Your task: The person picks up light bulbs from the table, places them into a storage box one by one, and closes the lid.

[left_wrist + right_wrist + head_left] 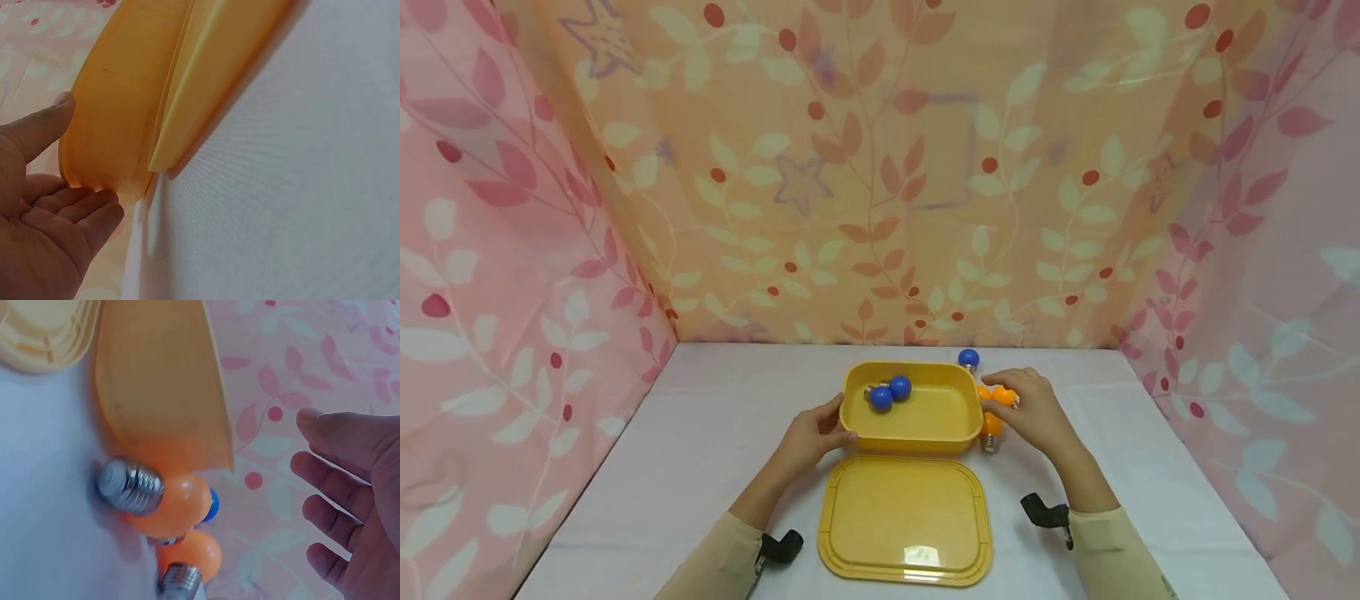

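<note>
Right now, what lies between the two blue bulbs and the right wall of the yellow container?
Only bare floor of the yellow container separates the blue bulbs from that wall; the head view shows it.

We see a plain white cloth (647,483) spread flat over the tabletop. Behind it we have a peach-yellow fabric backdrop (880,150), printed with leafy sprigs, red dots and faint purple star outlines (802,185). To our left hangs a pink leaf-patterned fabric panel (497,250), and to our right a similar pink panel with pale leaves (1262,317).
</note>
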The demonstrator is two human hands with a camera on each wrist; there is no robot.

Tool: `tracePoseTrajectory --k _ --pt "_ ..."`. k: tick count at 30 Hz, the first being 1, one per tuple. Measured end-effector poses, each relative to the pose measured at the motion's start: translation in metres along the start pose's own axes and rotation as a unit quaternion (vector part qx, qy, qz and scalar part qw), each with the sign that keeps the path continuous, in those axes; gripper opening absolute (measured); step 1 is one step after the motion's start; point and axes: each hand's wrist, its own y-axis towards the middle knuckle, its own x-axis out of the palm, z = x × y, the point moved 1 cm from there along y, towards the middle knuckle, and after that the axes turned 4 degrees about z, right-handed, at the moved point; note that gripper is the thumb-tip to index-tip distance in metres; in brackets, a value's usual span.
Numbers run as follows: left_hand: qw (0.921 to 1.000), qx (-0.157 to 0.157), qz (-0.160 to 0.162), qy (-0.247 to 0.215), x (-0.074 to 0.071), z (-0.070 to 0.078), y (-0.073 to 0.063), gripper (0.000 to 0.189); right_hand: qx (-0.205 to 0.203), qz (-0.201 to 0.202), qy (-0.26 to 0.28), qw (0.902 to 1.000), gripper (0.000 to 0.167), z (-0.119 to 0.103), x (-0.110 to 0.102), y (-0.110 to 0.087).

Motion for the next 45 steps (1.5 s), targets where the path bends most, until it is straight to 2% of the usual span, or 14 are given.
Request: tracePoseTrajectory --k 6,16,23,28,42,45 --pt "1.0 0.004 -0.001 0.002 -0.001 0.001 0.0 0.089 0.047 -0.031 -0.005 0.9984 0.037 0.016 0.002 -0.002" --pt "0.9999 0.009 -0.001 0.005 0.0 -0.001 0.001 0.087 0.055 -0.065 -0.008 0.9963 0.04 0.036 0.005 -0.006" --pt "1.0 0.0 0.0 0.002 0.0 0.0 -0.001 0.087 0.082 -0.099 -0.007 0.9916 0.04 0.047 0.012 -0.008" --pt "0.9999 0.007 0.002 0.007 0.0 0.001 -0.002 0.086 0.091 -0.12 -0.004 0.9886 0.041 0.054 0.019 -0.008" --pt "0.9997 0.021 -0.005 -0.006 0.0 0.0 -0.002 0.087 0.098 -0.152 0.006 0.9836 0.048 0.056 0.025 -0.01" --pt "0.9999 0.014 -0.003 -0.003 0.0 0.001 -0.002 0.087 0.101 -0.155 0.002 0.9828 0.048 0.054 0.025 -0.011"
